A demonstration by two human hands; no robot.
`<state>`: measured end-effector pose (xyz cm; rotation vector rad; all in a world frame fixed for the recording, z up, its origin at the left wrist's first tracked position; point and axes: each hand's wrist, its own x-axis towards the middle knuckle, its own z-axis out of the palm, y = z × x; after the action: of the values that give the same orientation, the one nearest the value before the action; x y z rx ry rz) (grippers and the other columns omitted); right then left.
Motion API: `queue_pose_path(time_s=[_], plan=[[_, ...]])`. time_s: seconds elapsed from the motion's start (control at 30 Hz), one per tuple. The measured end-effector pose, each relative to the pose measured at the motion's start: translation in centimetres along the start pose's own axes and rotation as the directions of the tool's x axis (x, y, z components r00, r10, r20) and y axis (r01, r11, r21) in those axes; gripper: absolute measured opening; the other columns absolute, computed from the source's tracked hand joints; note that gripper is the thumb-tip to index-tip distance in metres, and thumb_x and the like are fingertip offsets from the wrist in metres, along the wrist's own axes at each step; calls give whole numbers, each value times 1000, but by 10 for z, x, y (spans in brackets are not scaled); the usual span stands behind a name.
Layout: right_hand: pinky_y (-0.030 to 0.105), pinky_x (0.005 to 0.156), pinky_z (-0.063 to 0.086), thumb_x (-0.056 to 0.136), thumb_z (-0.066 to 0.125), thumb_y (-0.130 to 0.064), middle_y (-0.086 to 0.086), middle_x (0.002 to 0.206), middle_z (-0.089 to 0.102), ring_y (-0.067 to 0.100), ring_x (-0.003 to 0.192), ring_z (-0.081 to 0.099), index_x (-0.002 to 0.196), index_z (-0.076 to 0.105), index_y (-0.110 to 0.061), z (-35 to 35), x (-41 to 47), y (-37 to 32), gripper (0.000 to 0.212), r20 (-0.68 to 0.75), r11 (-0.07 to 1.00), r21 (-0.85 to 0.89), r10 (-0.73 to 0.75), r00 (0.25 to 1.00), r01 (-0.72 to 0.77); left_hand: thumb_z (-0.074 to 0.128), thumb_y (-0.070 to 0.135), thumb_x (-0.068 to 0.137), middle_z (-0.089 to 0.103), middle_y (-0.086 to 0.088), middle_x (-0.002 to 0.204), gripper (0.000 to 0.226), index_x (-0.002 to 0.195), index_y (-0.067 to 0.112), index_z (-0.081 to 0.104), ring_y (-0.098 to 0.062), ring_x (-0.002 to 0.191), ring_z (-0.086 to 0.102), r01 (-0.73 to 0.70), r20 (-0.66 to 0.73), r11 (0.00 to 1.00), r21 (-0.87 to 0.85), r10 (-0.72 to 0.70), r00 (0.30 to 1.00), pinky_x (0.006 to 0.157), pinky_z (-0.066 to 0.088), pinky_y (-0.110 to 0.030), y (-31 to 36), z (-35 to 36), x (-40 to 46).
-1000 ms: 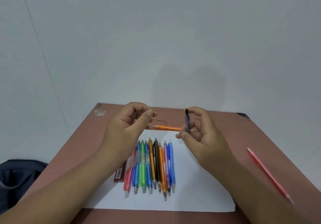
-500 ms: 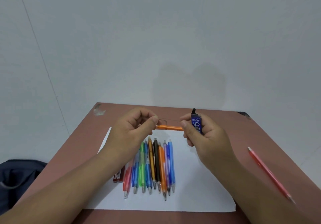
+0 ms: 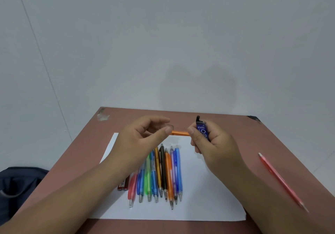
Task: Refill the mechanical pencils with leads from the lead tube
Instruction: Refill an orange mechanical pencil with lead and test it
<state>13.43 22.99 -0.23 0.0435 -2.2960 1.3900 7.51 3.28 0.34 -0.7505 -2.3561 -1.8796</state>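
Observation:
My right hand (image 3: 215, 146) grips a blue lead tube (image 3: 203, 131) upright, its black cap flipped open at the top. An orange mechanical pencil (image 3: 180, 133) lies level in the air between my hands. Its right end is tucked under my right fingertips. My left hand (image 3: 143, 141) pinches at the pencil's left end with thumb and forefinger; what lies between those fingertips is too small to tell. Below my hands, several coloured mechanical pencils (image 3: 159, 175) lie side by side on a white sheet of paper (image 3: 208, 197), tips toward me.
A pink pencil (image 3: 281, 179) lies alone on the brown table (image 3: 272, 143) at the right. Red lead tubes (image 3: 123, 185) sit left of the pencil row, partly under my left forearm. A dark bag (image 3: 18, 184) is on the floor at the left.
My right hand turned the lead tube so its label faces me and closed in on the orange pencil's right end. My left thumb and forefinger moved onto the pencil's left end.

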Motion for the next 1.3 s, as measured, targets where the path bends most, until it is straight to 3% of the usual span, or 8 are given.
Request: queue_pose_path(time_s=[0.17, 0.3, 0.4, 0.57, 0.73, 0.97, 1.17, 1.3], plan=[[29, 63, 53, 97, 57, -41, -7, 72, 63, 6, 66, 57, 92, 65, -31, 0, -1, -1, 14, 37, 1000, 13, -29, 999, 29, 67, 43, 86, 72, 17, 84, 11, 90, 34, 70, -4, 79, 70, 4, -30, 998, 67, -2, 1000, 61, 56, -17, 2, 3, 0], [29, 66, 51, 92, 43, -57, 1, 83, 65, 13, 72, 56, 119, 61, -46, -4, 2, -1, 34, 99, 983, 179, 19, 995, -37, 67, 35, 90, 71, 11, 81, 9, 90, 27, 72, -2, 75, 67, -3, -92, 998, 58, 8, 996, 60, 51, -12, -1, -1, 2], [34, 69, 50, 104, 38, -40, 5, 90, 67, 18, 78, 56, 125, 60, -50, -7, 5, 0, 32, 88, 959, 277, 30, 996, -54, 66, 35, 90, 72, 8, 81, 13, 90, 23, 72, -1, 73, 69, 26, -120, 999, 30, -22, 992, 57, 51, -12, -3, -4, 5], [37, 74, 49, 103, 51, -20, -2, 91, 70, 17, 84, 59, 128, 60, -44, -8, 7, 2, 36, 133, 945, 305, 80, 988, -117, 66, 37, 91, 72, 7, 80, 14, 89, 23, 72, -2, 71, 69, 45, -161, 999, 21, -41, 986, 56, 51, -11, -5, -6, 9], [31, 83, 60, 105, 48, -16, -11, 100, 73, 10, 98, 70, 123, 57, -45, -8, 6, 4, 35, 180, 989, 119, 69, 981, -92, 66, 37, 91, 72, 7, 79, 16, 90, 22, 72, -2, 70, 68, 41, -172, 999, 24, -37, 984, 56, 51, -11, -6, -7, 9], [22, 78, 58, 106, 45, -21, -23, 100, 67, 4, 95, 67, 107, 55, -53, -16, 4, -1, 33, 346, 989, -147, 31, 938, 22, 67, 36, 91, 71, 8, 79, 13, 87, 24, 72, -1, 69, 67, 37, -188, 999, 29, -31, 982, 57, 50, -10, -7, -7, 10], [27, 74, 61, 100, 57, -35, -22, 94, 69, 11, 89, 68, 101, 59, -55, -30, 7, 0, 20, 510, 939, -336, 116, 852, 74, 66, 40, 90, 71, 11, 78, 13, 87, 28, 71, 0, 72, 66, 17, -177, 995, 103, 2, 984, 59, 50, -11, -10, -11, 12], [11, 68, 50, 99, 60, -34, -30, 95, 64, -10, 96, 57, 116, 70, -45, -34, 10, -1, 23, 596, 864, -475, 178, 783, 165, 66, 42, 89, 70, 22, 82, 9, 90, 33, 71, 4, 80, 66, -8, -140, 979, 204, 38, 989, 60, 49, -9, -11, -13, 14]])
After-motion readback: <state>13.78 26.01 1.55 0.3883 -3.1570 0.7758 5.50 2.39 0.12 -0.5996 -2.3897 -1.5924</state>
